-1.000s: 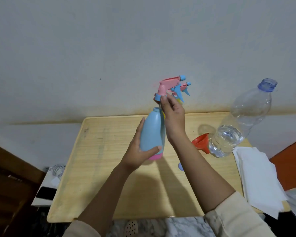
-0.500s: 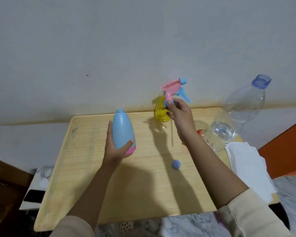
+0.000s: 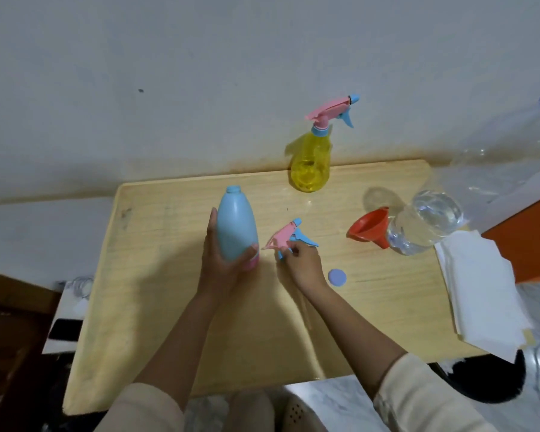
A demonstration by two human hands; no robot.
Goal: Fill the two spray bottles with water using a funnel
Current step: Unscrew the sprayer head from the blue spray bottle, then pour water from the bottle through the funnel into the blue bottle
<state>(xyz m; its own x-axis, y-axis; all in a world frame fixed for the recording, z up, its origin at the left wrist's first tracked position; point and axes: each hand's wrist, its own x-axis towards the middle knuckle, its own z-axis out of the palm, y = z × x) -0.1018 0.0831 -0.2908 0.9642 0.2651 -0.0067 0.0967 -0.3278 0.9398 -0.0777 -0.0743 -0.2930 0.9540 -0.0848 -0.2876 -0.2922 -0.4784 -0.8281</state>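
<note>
While the left hand (image 3: 222,266) grips the blue bottle (image 3: 236,226) upright near the middle of the counter (image 3: 169,307), its neck bare and open, the right hand (image 3: 303,263) pinches the pink-and-blue spray head (image 3: 286,236) just right of it, low over the wood. A yellow bottle (image 3: 310,160) stands at the far edge with its sprayer on. To the right, an orange funnel (image 3: 368,227) lies on its side against a clear water bottle (image 3: 424,222), partly filled. A round blue cap (image 3: 337,278) lies flat beside the right wrist. White paper (image 3: 480,291) covers the right edge.
</note>
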